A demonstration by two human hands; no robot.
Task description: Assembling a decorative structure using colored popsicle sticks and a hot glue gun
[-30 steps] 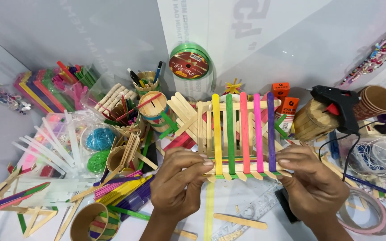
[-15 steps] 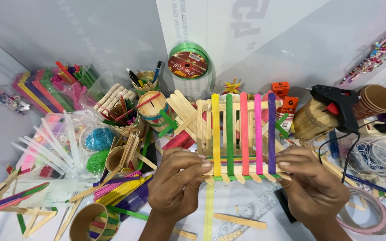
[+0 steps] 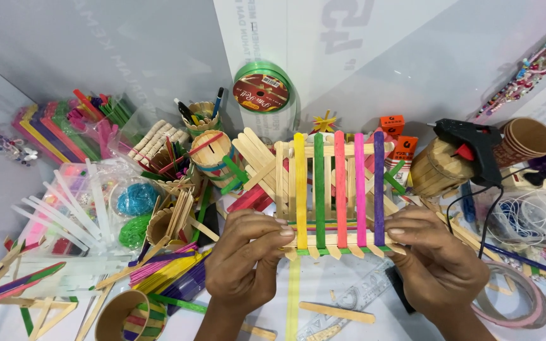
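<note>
I hold up a small structure of craft sticks (image 3: 336,189) over the table. Its top face carries upright sticks in yellow, green, red, pink and purple, set side by side on plain wooden cross sticks. My left hand (image 3: 244,262) pinches the lower left corner of the structure. The lower right corner sits between the fingers and thumb of my right hand (image 3: 437,259). More plain sticks of the frame show behind the coloured ones.
A black glue gun (image 3: 472,142) lies at the right beside stacked paper cups (image 3: 526,139). A green ribbon roll (image 3: 261,93) stands at the back. Loose coloured sticks (image 3: 165,271), white glue sticks (image 3: 64,218), a stick-wrapped cup (image 3: 210,155), a ruler (image 3: 342,309) and tape rolls (image 3: 526,297) crowd the table.
The stick structure has tilted very slightly and sits a touch lower; both hands keep their grip on its lower corners.
</note>
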